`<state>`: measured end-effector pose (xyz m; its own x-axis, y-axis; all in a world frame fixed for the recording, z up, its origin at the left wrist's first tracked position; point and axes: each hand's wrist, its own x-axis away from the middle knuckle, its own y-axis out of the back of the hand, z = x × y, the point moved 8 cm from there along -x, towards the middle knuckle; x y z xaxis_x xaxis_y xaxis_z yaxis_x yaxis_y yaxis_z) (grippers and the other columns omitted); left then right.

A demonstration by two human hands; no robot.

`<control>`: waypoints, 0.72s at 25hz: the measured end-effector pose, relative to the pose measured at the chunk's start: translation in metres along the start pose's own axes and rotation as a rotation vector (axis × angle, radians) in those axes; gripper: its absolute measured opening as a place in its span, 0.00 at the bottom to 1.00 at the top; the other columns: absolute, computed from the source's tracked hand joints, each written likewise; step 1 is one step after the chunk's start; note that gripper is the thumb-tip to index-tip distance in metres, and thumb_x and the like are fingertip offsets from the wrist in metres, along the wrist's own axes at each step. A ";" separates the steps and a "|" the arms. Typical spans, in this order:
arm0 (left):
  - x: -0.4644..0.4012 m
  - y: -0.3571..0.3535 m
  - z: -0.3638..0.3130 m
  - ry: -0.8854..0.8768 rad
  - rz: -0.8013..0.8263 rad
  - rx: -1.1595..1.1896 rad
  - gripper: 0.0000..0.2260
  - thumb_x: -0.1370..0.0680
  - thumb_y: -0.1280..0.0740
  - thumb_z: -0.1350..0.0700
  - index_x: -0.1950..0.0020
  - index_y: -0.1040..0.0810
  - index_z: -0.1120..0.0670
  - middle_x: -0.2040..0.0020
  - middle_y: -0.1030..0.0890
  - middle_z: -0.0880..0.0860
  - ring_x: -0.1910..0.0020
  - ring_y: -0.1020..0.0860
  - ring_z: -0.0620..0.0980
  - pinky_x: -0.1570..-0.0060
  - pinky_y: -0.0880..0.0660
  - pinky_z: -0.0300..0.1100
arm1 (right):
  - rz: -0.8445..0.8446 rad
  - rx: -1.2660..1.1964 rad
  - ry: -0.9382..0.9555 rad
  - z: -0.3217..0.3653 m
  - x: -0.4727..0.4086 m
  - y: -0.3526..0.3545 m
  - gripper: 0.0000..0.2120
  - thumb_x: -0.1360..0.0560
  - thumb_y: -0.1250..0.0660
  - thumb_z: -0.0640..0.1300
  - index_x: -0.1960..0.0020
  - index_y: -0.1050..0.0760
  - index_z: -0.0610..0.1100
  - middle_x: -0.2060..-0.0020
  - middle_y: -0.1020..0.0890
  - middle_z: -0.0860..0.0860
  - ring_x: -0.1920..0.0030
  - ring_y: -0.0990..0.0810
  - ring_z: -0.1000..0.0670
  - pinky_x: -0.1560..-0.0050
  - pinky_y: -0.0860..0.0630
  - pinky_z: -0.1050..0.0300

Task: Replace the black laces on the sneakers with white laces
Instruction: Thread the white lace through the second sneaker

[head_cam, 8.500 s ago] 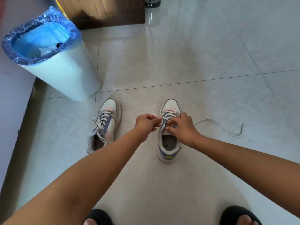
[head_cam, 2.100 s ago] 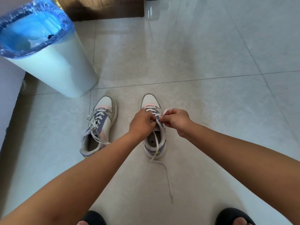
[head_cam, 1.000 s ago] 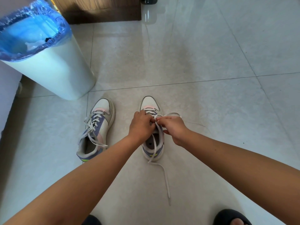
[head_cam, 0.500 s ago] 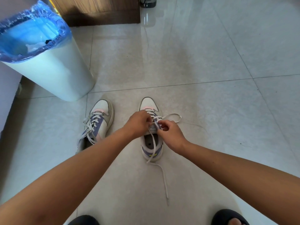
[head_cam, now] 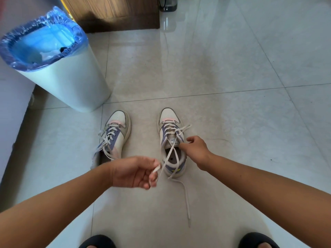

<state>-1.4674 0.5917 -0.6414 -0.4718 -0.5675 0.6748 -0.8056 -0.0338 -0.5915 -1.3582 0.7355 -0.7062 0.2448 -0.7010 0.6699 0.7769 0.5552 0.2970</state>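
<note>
We see a pale tiled floor (head_cam: 232,68) with a white bin (head_cam: 68,83) lined in blue plastic at the upper left, and a wooden cabinet (head_cam: 114,13) behind it. Two sneakers stand side by side on the tiles below the bin, toes pointing away from us: the left sneaker (head_cam: 114,138) is already threaded with a white lace whose loose ends trail over its side, and the right sneaker (head_cam: 171,140) carries a white lace (head_cam: 172,151) through its eyelets. Our left hand (head_cam: 132,171) is drawn back toward us, just beside that shoe's heel, its fingers curled and pinching one end of the lace, which runs taut from the tongue across the shoe's opening. Our right hand (head_cam: 195,149) rests against the shoe's right collar with fingers curled, gripping the lace near the top eyelet; a short loop pokes out past the shoe's right side. The other end of the lace trails over the heel and lies loose on the floor toward us. The toes of two dark slippers (head_cam: 96,241) show at the bottom edge
</note>
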 end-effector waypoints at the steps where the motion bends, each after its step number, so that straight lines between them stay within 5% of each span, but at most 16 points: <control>1: 0.001 0.002 0.020 0.116 0.006 -0.123 0.06 0.21 0.42 0.59 0.58 0.31 0.56 0.70 0.24 0.51 0.69 0.21 0.48 0.69 0.25 0.37 | 0.026 -0.040 -0.041 -0.001 -0.001 -0.002 0.29 0.29 0.30 0.41 0.31 0.36 0.38 0.42 0.27 0.44 0.44 0.25 0.47 0.43 0.25 0.52; 4: -0.002 0.033 0.049 0.357 -0.220 -0.715 0.06 0.19 0.45 0.60 0.55 0.31 0.58 0.71 0.26 0.53 0.72 0.24 0.47 0.68 0.25 0.39 | 0.130 -0.127 -0.108 0.005 -0.004 -0.007 0.30 0.30 0.30 0.38 0.31 0.37 0.41 0.42 0.27 0.46 0.46 0.25 0.49 0.52 0.27 0.54; 6: -0.003 0.048 0.040 0.360 -0.427 -0.785 0.06 0.19 0.44 0.58 0.51 0.31 0.59 0.68 0.26 0.54 0.73 0.25 0.48 0.70 0.24 0.40 | 0.174 -0.195 -0.115 0.013 -0.006 -0.007 0.23 0.29 0.29 0.43 0.37 0.32 0.45 0.47 0.25 0.50 0.49 0.25 0.52 0.57 0.29 0.57; 9: -0.007 0.050 0.008 0.192 -0.595 -0.620 0.08 0.18 0.43 0.54 0.48 0.29 0.58 0.60 0.24 0.56 0.66 0.22 0.52 0.69 0.22 0.44 | 0.120 -0.183 -0.022 0.028 -0.014 0.004 0.09 0.26 0.30 0.46 0.48 0.25 0.46 0.55 0.24 0.52 0.55 0.27 0.54 0.60 0.30 0.59; 14: -0.016 0.022 -0.078 -0.303 -0.927 -1.155 0.09 0.20 0.42 0.53 0.48 0.27 0.56 0.52 0.20 0.56 0.54 0.24 0.55 0.58 0.30 0.44 | -0.025 -0.018 0.240 0.057 -0.022 0.018 0.04 0.25 0.32 0.44 0.52 0.24 0.44 0.59 0.22 0.50 0.60 0.24 0.53 0.56 0.27 0.59; 18: -0.051 0.006 -0.077 -0.234 -0.941 -1.382 0.12 0.19 0.45 0.51 0.41 0.29 0.55 0.49 0.21 0.57 0.50 0.23 0.58 0.57 0.30 0.45 | 0.054 -0.188 0.062 0.046 -0.023 0.014 0.07 0.25 0.36 0.41 0.61 0.24 0.44 0.65 0.22 0.51 0.63 0.26 0.53 0.59 0.29 0.59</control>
<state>-1.4760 0.6842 -0.6458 0.2780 -0.8764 0.3931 -0.5042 0.2152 0.8363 -1.3795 0.7806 -0.6863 0.3200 -0.7017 0.6366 0.8546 0.5038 0.1257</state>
